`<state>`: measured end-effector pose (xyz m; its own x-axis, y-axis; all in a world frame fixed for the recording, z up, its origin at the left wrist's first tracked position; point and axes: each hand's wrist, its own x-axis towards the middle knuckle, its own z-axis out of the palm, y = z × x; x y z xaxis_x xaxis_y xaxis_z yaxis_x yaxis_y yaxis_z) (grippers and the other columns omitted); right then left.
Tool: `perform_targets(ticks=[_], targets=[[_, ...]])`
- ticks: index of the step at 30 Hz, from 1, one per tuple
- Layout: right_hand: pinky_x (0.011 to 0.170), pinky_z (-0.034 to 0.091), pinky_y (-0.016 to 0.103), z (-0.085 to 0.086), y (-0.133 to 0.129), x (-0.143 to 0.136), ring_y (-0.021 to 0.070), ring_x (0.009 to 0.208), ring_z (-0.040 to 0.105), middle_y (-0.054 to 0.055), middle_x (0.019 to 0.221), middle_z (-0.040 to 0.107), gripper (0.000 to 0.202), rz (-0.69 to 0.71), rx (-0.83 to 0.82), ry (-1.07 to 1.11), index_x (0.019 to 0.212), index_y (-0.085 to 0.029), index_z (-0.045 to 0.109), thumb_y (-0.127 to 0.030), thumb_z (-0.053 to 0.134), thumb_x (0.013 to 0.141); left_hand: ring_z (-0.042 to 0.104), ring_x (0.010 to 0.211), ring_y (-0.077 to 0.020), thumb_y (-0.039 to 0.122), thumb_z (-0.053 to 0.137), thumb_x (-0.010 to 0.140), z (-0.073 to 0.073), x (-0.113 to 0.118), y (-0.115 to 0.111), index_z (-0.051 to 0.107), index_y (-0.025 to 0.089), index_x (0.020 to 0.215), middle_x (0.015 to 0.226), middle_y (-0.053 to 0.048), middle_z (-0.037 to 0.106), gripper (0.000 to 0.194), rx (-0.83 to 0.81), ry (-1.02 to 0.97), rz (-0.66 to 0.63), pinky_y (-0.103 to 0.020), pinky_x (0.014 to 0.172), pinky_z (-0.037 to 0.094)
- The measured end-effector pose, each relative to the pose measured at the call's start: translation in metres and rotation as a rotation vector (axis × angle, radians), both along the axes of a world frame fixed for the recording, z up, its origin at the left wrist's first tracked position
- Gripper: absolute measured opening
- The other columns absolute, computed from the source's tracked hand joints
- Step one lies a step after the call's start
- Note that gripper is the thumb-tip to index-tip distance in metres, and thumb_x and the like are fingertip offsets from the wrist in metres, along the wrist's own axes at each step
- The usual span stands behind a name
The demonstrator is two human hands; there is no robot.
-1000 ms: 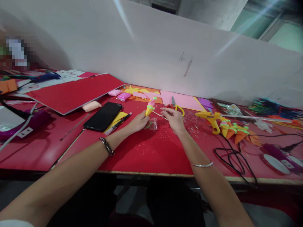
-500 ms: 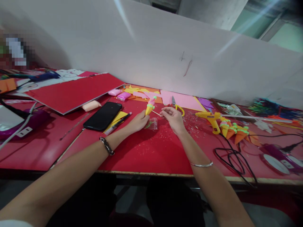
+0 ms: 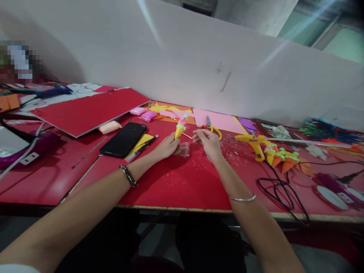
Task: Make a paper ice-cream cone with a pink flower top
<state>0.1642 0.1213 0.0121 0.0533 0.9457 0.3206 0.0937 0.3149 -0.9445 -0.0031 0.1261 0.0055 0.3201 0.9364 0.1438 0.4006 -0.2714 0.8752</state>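
My left hand (image 3: 167, 146) is closed around the lower part of a small craft ice cream cone (image 3: 180, 128), yellow below, with pink and pale green on top. Its tip points down into my fingers. To the right, my right hand (image 3: 209, 141) has its thumb and fingers drawn together in a pinch; whatever is between them is too small to make out. A thin pale stick (image 3: 187, 135) shows between the cone and my right fingertips, and whether they touch it I cannot tell. Below the cone lies a clear plastic bag (image 3: 183, 149) with something green inside.
Left of my hands are a black phone (image 3: 124, 139), a pen (image 3: 142, 148) and a red board (image 3: 91, 110). Yellow-handled scissors (image 3: 216, 131) lie behind my right hand. Rightward are a yellow glue gun (image 3: 253, 144), several finished cones (image 3: 281, 156) and a looping black cord (image 3: 277, 189).
My right fingers have shifted slightly, their tips bending closer together. The cone in my left hand stays almost in the same place.
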Motion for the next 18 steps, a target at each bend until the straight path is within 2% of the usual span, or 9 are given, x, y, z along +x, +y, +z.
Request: perform_targets(ticks=[5,10,14,18], targets=[[0.058,0.044,0.022,0.002,-0.001,-0.003,0.0080,0.058,0.052,-0.001,0.067,0.058,0.019,-0.175,0.130,-0.037,0.079,-0.018,0.062,-0.034,0.054,0.071,0.037,0.048,-0.0070,0.033,0.033,0.083,-0.002,0.008,-0.008,0.035,0.018,0.067,0.055,0.005,0.038,0.022,-0.001,-0.135,-0.052,-0.021,0.048,0.031],[0.072,0.048,0.028,0.004,-0.002,-0.009,0.0112,0.073,0.060,0.002,0.082,0.064,0.017,-0.120,0.158,0.077,0.084,-0.019,0.062,-0.026,0.057,0.069,0.033,0.044,-0.0057,0.047,0.030,0.084,-0.004,0.018,-0.017,0.031,0.019,0.070,0.053,0.007,0.032,0.031,-0.071,-0.332,-0.166,-0.019,0.044,0.031],[0.071,0.050,0.030,0.012,-0.012,-0.013,0.0116,0.068,0.060,0.002,0.078,0.064,0.018,-0.166,0.181,0.068,0.086,-0.020,0.062,-0.029,0.055,0.072,0.031,0.042,-0.0056,0.049,0.027,0.085,-0.002,0.019,-0.020,0.028,0.020,0.069,0.052,0.008,0.031,0.033,-0.086,-0.421,-0.260,-0.019,0.041,0.029],[0.070,0.049,0.030,0.021,-0.022,-0.016,0.0119,0.068,0.058,0.000,0.076,0.062,0.013,-0.219,0.291,-0.046,0.080,-0.023,0.062,-0.031,0.055,0.073,0.032,0.043,-0.0062,0.049,0.020,0.086,0.000,0.018,-0.021,0.029,0.019,0.065,0.051,0.007,0.032,0.037,-0.042,-0.395,-0.370,-0.020,0.046,0.031]])
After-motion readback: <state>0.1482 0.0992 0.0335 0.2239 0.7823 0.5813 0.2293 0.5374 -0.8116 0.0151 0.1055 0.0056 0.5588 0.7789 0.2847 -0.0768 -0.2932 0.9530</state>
